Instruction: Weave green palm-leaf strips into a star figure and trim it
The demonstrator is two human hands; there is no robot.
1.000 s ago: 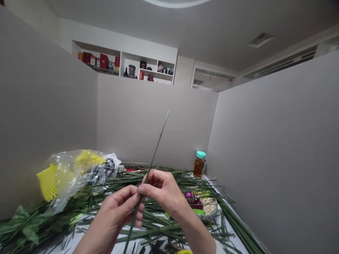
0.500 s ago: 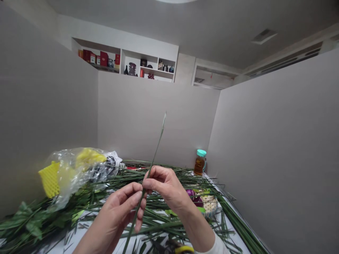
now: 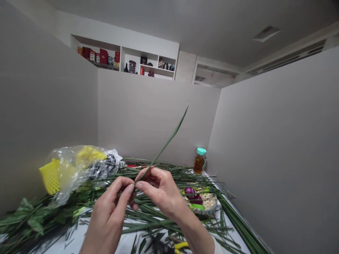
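Note:
A long green leaf blade (image 3: 168, 141) rises from between my hands, leaning right, its narrow tip up against the grey partition. My left hand (image 3: 112, 208) pinches its lower part between thumb and forefinger. Touching it at the fingertips, my right hand (image 3: 161, 190) pinches the same leaf just above. The leaf's lower end is hidden behind my fingers. Below both hands, many loose green leaf blades (image 3: 159, 225) lie across the white table cover (image 3: 127, 243). Pruning shears with a yellow handle (image 3: 181, 245) lie at the bottom edge, partly cut off by the frame.
Leafy stems (image 3: 34, 218) and a clear plastic bag with yellow foam netting (image 3: 50, 176) lie left. A round basket (image 3: 209, 203) holding purple onions (image 3: 189, 191) is on the right, near a teal-lidded bottle (image 3: 200, 162). Grey partitions (image 3: 153, 113) enclose the table.
The leaf has tilted further right, and its broad side now shows. Both hands have shifted slightly left, and the left hand has turned more upright.

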